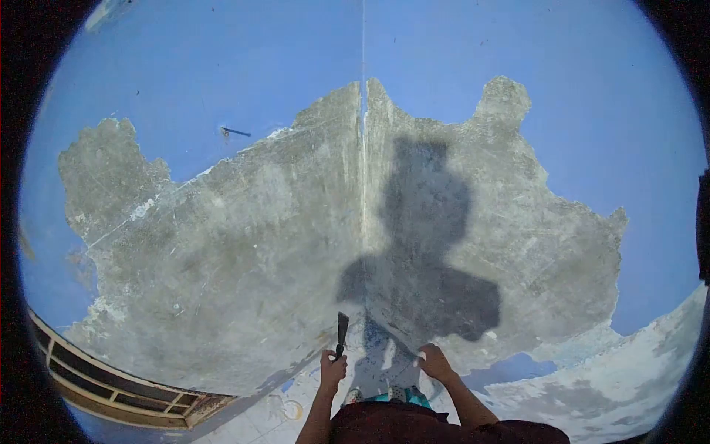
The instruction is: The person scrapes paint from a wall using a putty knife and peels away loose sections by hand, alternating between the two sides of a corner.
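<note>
My left hand (333, 368) is closed round the handle of a dark scraper (342, 330), whose flat blade points up in front of the wall corner. To the right, my right hand (434, 362) is held near the base of the right wall, its fingers curled; anything in it is too small or hidden to make out. Both walls show a large bare grey patch (222, 259) with ragged edges of blue paint (259, 59) above it. The patch meets at the vertical corner between my hands.
A shadow of a head and shoulders falls on the right wall. A metal-framed grille (111, 392) is at the lower left. A dark nail or hook (237, 132) sticks out of the left wall. Paint flakes lie on the floor (259, 418) round my feet.
</note>
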Available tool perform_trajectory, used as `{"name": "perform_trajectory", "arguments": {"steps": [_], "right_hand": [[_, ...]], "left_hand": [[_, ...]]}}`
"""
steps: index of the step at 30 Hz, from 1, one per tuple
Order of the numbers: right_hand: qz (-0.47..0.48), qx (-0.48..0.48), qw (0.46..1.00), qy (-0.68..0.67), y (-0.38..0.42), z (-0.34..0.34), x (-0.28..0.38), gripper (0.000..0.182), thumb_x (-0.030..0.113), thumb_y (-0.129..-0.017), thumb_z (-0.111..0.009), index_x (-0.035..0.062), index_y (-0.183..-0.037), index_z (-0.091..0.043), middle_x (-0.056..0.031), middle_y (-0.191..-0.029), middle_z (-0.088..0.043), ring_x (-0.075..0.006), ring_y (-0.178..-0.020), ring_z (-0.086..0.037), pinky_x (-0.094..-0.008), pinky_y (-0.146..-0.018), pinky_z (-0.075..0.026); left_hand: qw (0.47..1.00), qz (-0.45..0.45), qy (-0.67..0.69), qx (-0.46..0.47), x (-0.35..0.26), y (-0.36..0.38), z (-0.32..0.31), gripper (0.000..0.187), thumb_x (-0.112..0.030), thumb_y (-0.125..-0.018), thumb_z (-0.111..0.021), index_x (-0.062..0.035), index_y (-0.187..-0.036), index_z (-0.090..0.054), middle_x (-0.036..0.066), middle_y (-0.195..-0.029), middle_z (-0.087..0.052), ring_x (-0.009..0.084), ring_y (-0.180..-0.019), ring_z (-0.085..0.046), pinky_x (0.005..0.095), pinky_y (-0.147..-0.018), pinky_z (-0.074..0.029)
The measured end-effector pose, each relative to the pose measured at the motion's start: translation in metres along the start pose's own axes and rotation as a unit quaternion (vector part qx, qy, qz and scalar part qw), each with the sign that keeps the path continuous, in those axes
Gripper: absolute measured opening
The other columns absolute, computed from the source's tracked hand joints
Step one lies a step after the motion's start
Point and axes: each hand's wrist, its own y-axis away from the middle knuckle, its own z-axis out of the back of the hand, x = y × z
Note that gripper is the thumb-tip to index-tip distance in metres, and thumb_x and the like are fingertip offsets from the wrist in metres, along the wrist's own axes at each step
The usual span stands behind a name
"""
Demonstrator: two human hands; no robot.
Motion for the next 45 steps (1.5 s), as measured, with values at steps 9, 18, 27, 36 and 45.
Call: {"name": "perform_trajectory", "arguments": {"steps": [9,18,27,36,45], "right_hand": [[0.073,0.154,0.983,-0.064,0.004,0.035,0.063,0.048,0.034,-0.089,-0.058,0.0049,-0.127,-0.053,-0.0197,-0.128,-0.054,-0.0365,-0.119,-0.05,-0.0444,-0.101,-0.038],[0.179,0.391,0.902,-0.038,0.062,0.127,0.107,0.051,0.04,-0.093,-0.053,0.0043,-0.13,-0.051,-0.0173,-0.125,-0.055,-0.0343,-0.114,-0.053,-0.0442,-0.097,-0.042],[0.619,0.405,0.593,-0.319,0.076,0.25,0.221,0.039,0.023,-0.097,-0.05,0.0078,-0.132,-0.043,-0.018,-0.109,-0.055,-0.0326,-0.1,-0.055,-0.0468,-0.085,-0.046],[0.689,0.476,0.449,-0.31,0.069,0.262,0.234,0.046,0.021,-0.095,-0.053,0.0063,-0.137,-0.04,-0.0185,-0.116,-0.054,-0.0315,-0.105,-0.054,-0.0469,-0.091,-0.043],[0.639,0.27,0.649,-0.313,0.112,0.3,0.227,0.035,0.02,-0.095,-0.052,0.0014,-0.124,-0.051,-0.0162,-0.104,-0.054,-0.031,-0.094,-0.055,-0.0436,-0.081,-0.044]], "left_hand": [[0.995,0.019,-0.071,0.064,0.0,0.018,-0.043,0.025,-0.025,-0.092,-0.059,-0.0017,-0.086,-0.056,0.002,-0.057,-0.05,0.0106,-0.044,-0.045,0.0283,-0.039,-0.033],[0.996,0.026,-0.055,0.062,-0.002,0.029,-0.039,0.037,-0.036,-0.097,-0.049,-0.0032,-0.08,-0.055,0.001,-0.056,-0.049,0.0107,-0.042,-0.044,0.0282,-0.04,-0.034],[0.999,0.005,-0.05,0.0,-0.006,0.019,-0.047,0.039,-0.038,-0.098,-0.048,-0.0031,-0.08,-0.053,0.001,-0.053,-0.047,0.0098,-0.039,-0.041,0.0273,-0.036,-0.03],[0.997,0.041,-0.069,-0.003,-0.008,0.029,-0.048,0.04,-0.038,-0.098,-0.048,-0.0019,-0.083,-0.053,0.001,-0.054,-0.047,0.0097,-0.041,-0.042,0.0271,-0.037,-0.03],[0.994,0.048,-0.101,0.008,-0.01,0.033,-0.047,0.044,-0.045,-0.095,-0.05,-0.0027,-0.083,-0.056,0.003,-0.055,-0.049,0.0115,-0.042,-0.046,0.0273,-0.039,-0.035]]}}
